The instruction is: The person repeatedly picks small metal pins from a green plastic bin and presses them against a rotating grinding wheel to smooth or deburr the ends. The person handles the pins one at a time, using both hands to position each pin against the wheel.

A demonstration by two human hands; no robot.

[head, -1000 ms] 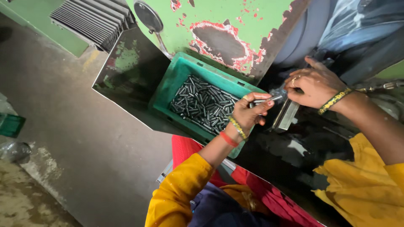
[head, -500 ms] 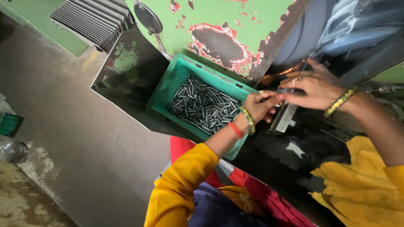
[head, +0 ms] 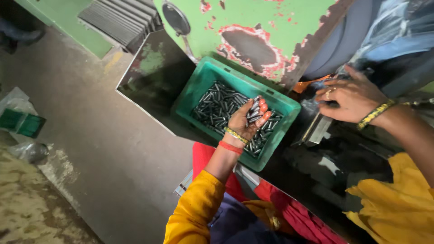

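Right now my left hand [head: 246, 119] sits palm-up over the green plastic crate [head: 205, 77] at the centre of the frame, fingers loosely cupped around a small bunch of short grey metal pins [head: 253, 110], with the rest of the pins [head: 217, 106] lying heaped in the crate below it. My right hand [head: 350, 97] is at the upper right, fingers spread and laid flat against a dark part of the machine [head: 316, 129]; I cannot tell whether it is pinching anything underneath. As I judge it, the work is somewhere in the middle: the crate is well stocked with pins, so plenty remains, and only the handful in my left hand is out of the pile. I see no finished pieces gathered anywhere, so how many are done I cannot say. Around it, a green painted machine panel [head: 271, 22] with flaking red patches stands behind the crate, a stack of grey ridged plates [head: 120, 18] lies at the upper left, and a dark metal table [head: 153, 81] carries the crate. Between the two hands, the crate's far corner and a pale metal bracket [head: 318, 129] crowd the path. Red cloth [head: 208, 156] lies just under the crate's near edge.
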